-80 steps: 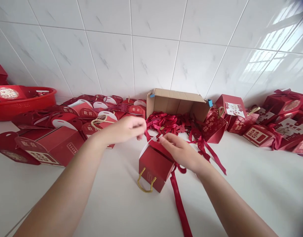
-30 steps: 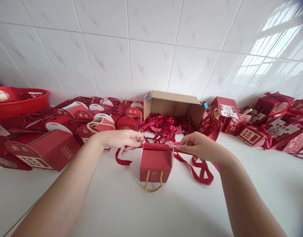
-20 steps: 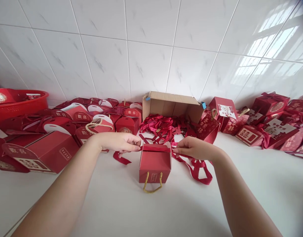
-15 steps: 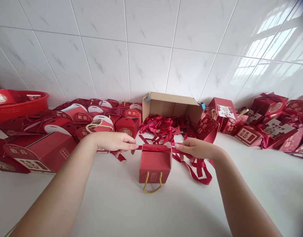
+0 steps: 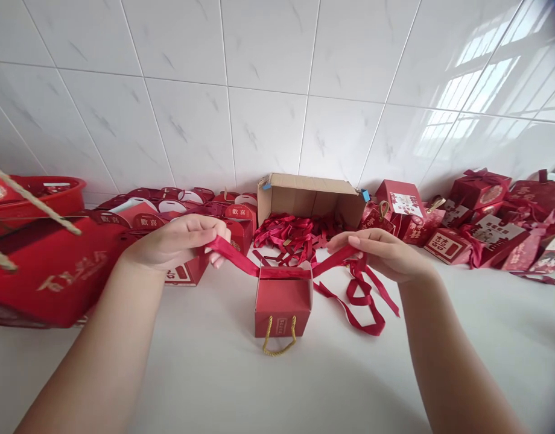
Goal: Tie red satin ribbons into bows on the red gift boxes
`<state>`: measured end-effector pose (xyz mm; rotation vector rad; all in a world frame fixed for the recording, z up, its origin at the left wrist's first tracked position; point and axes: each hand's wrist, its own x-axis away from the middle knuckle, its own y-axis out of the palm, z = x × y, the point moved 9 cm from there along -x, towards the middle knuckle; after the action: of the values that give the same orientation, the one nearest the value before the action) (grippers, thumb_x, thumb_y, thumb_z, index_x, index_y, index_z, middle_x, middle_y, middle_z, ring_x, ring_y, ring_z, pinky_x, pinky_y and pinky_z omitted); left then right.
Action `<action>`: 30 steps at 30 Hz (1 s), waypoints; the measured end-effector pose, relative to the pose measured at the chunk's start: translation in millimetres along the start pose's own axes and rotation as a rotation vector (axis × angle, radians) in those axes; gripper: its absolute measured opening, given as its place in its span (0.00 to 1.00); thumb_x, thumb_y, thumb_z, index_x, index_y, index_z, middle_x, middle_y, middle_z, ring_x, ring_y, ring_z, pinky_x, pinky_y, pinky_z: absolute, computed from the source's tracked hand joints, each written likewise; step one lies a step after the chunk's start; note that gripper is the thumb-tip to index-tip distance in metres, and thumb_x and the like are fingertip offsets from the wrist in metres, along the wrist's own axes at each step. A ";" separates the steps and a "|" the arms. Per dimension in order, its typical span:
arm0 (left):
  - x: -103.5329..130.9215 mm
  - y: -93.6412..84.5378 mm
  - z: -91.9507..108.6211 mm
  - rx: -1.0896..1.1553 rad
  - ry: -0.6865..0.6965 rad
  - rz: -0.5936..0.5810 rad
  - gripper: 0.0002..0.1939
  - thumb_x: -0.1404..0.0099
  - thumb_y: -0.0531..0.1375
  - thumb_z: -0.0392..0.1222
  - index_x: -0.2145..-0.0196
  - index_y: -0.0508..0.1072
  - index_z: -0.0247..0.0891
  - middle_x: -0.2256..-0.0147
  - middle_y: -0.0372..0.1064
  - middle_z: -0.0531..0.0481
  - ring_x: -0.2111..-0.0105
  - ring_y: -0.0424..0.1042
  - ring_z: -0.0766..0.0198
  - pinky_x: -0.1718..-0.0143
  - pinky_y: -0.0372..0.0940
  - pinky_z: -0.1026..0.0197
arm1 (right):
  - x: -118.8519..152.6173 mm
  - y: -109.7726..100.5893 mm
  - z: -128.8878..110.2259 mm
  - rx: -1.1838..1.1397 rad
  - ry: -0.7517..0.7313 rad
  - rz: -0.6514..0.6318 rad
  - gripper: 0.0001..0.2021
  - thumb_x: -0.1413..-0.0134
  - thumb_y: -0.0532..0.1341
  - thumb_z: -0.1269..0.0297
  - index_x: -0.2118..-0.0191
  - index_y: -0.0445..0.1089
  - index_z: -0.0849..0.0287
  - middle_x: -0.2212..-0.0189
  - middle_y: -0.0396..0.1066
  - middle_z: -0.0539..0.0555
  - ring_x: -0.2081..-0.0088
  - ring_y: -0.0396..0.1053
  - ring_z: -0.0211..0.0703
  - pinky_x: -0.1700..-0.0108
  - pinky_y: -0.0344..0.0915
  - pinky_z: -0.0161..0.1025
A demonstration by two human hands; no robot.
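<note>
A small red gift box (image 5: 283, 298) stands upright on the white table, its gold rope handle (image 5: 280, 349) hanging down toward me. A dark red ribbon (image 5: 284, 273) runs across the top of the box, and both ends rise to my hands. My left hand (image 5: 187, 241) pinches the ribbon to the left of the box. On the other side, my right hand (image 5: 372, 250) grips the ribbon between thumb and fingers. A loose length of ribbon (image 5: 368, 325) trails on the table below my right hand.
Behind the box, an open cardboard carton (image 5: 309, 190) spills a tangle of red ribbons (image 5: 289, 232). Finished-looking red boxes (image 5: 499, 235) are heaped at right. Several more red boxes (image 5: 241, 217) stand at left, beside a red plastic basket (image 5: 73, 193). A large red bag (image 5: 55, 271) with rope handles is at near left.
Both hands have moved outward and up, lifting the ribbon ends into a shallow V. The red bag with rope handles has come into view at left, covering boxes there.
</note>
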<state>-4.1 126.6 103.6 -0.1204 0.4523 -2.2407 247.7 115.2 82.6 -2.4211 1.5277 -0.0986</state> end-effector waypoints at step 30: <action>3.4 6.6 54.3 0.435 0.502 0.504 0.10 0.43 0.64 0.34 0.61 0.78 0.42 0.64 0.76 0.51 0.62 0.74 0.63 0.56 0.68 0.61 | 25.7 6.6 -62.7 -0.250 -0.744 0.265 0.22 0.39 0.47 0.49 0.52 0.73 0.51 0.48 0.68 0.51 0.43 0.60 0.51 0.41 0.56 0.47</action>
<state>11.1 104.8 151.6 0.7182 0.2085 -1.7971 240.5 77.2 138.7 -2.0115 1.5088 0.9765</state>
